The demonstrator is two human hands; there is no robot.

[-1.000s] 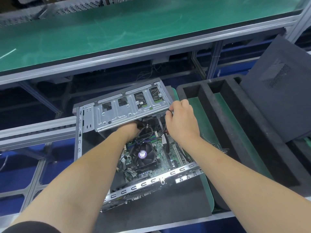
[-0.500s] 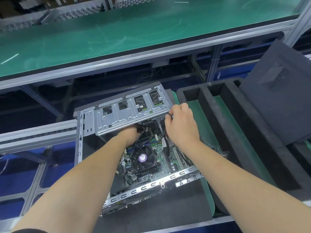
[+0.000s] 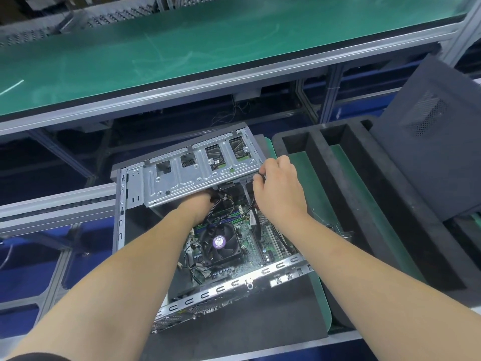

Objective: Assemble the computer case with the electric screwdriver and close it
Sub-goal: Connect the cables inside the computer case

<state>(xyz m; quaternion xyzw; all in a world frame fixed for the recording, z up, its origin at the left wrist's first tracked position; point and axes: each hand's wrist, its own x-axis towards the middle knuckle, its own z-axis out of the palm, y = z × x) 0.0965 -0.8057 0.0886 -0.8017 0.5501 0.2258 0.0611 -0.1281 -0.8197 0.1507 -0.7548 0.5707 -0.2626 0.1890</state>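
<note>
The green-topped workbench [image 3: 156, 56] ran across the back, its far end cut off by the frame. Right of centre a black foam tray [image 3: 364, 204] held a dark side panel [image 3: 429, 162] leaning tilted against its far edge. The open computer case [image 3: 122, 225] lay on its side on a dark mat just left of the tray, its long axis running from near-left to far-right, open side up. A grey drive cage [image 3: 197, 175] tilted over its far end. Below it showed the CPU fan [image 3: 220, 242]. The right hand [image 3: 279, 191] curled its fingers on the cage's right corner. The left hand [image 3: 200, 207] reached under the cage; its fingers were hidden, so I couldn't tell its grip.
</note>
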